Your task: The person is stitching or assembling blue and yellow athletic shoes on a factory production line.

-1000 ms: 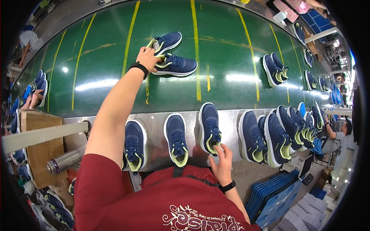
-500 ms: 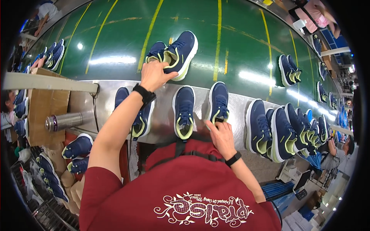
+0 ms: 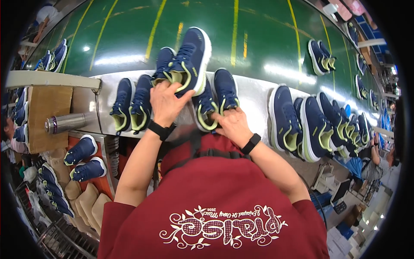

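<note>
My left hand [image 3: 167,102] is closed on the heel ends of a pair of navy sneakers [image 3: 192,48] with lime linings and white soles. It holds them tilted over the edge of the metal ledge [image 3: 256,108]. My right hand [image 3: 235,125] is closed at the heel openings of two matching sneakers [image 3: 225,88] standing side by side on the ledge, toes away from me. Its thumb reaches into the nearer opening, and the held pair partly covers the left one. To the left of my left hand, another pair of navy sneakers [image 3: 123,102] stands on the ledge.
A green conveyor belt [image 3: 207,13] with yellow lines runs beyond the ledge, carrying a pair of sneakers [image 3: 319,57] at right. A row of sneakers [image 3: 285,121] lines the ledge's right side. At left are a steel flask [image 3: 64,124], a cardboard box [image 3: 47,116] and a pale bar [image 3: 51,79].
My left hand has drawn the held pair from over the belt toward the ledge. My right hand has shifted left, and the two sneakers there now stand closer together.
</note>
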`<state>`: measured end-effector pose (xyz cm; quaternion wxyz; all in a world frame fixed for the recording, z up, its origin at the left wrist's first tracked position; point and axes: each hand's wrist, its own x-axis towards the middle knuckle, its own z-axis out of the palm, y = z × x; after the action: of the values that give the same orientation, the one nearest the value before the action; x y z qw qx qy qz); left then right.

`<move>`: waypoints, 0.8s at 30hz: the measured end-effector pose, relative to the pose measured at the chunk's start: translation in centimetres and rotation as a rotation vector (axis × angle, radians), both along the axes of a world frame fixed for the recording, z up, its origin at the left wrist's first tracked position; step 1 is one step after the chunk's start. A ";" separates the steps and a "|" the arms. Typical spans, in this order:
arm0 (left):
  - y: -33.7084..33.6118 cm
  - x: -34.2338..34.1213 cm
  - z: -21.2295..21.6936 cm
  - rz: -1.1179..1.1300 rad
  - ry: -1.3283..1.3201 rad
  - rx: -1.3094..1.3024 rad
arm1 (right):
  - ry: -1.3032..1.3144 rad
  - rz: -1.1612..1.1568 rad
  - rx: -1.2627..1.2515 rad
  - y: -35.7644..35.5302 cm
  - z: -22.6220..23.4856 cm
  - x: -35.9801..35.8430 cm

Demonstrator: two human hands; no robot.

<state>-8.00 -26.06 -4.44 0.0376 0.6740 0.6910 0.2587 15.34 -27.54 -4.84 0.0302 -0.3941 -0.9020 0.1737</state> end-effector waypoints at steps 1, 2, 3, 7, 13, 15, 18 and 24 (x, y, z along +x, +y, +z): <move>-0.9 0.8 -0.7 0.021 0.058 -0.020 | 0.025 -0.031 0.029 -0.1 -0.7 1.5; -1.6 0.9 -1.2 0.036 0.124 -0.042 | 0.025 -0.074 0.033 -0.2 -1.6 2.6; -2.4 1.1 -1.3 0.025 0.181 -0.079 | 0.019 -0.104 0.055 -0.2 -2.0 3.6; -5.1 1.4 -2.3 -0.095 0.375 -0.342 | -0.014 -0.168 0.056 -0.5 -3.4 6.4; -5.5 4.2 1.2 -0.141 0.293 -0.280 | 0.027 -0.153 -0.127 -0.6 -1.1 8.5; -5.8 6.2 2.1 -0.262 0.108 -0.209 | 0.099 -0.189 -0.137 -0.5 -1.3 9.5; -4.7 8.6 0.0 -0.607 -0.247 -0.337 | 0.171 -0.211 -0.165 -0.4 -1.7 10.1; -3.4 9.9 -3.0 -0.766 0.026 -0.555 | -0.024 -0.306 -0.163 -0.6 -1.2 10.0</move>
<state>1.86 -29.41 -7.48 0.3005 0.8480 0.4359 0.0231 25.36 -28.17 -6.04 0.0132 -0.5298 -0.8148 0.2349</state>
